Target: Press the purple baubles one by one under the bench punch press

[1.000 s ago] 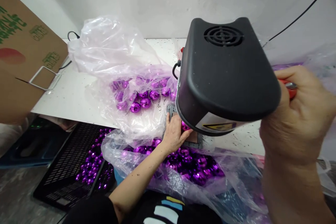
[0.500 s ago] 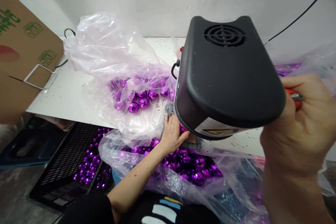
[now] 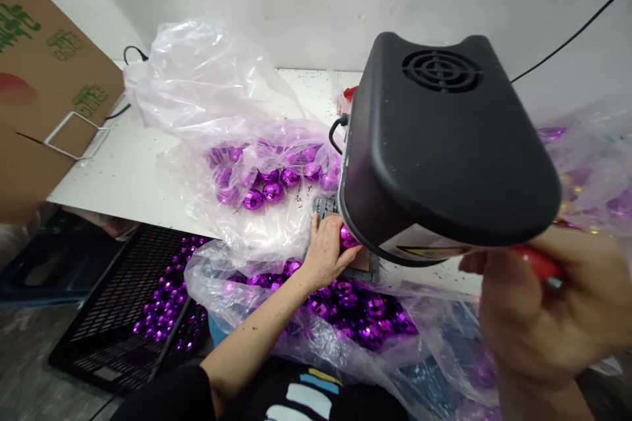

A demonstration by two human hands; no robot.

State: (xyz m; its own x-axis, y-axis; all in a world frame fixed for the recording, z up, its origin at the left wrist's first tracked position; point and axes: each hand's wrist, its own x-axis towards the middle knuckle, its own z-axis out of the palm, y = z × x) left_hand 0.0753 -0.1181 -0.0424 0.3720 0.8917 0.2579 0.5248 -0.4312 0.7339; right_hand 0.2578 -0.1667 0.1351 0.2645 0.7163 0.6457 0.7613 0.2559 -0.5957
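A black press machine (image 3: 444, 145) with a round vent on top stands at the front of the white table (image 3: 133, 177). My left hand (image 3: 328, 250) reaches under its head and pinches a purple faceted ball (image 3: 347, 237) on the small grey base plate (image 3: 365, 266). My right hand (image 3: 548, 302) is closed round the machine's red-handled lever (image 3: 536, 263), low at the right. Below the table edge, an open clear bag (image 3: 345, 316) in my lap holds several more purple balls.
A second clear bag (image 3: 237, 145) with purple balls lies on the table left of the machine. A black slotted crate (image 3: 113, 316) with more balls sits on the floor at left. A cardboard box (image 3: 44, 79) with a wire handle leans at far left.
My right hand has pulled the red lever downward, from beside the machine's head to below it. My left hand stays under the head with the ball.
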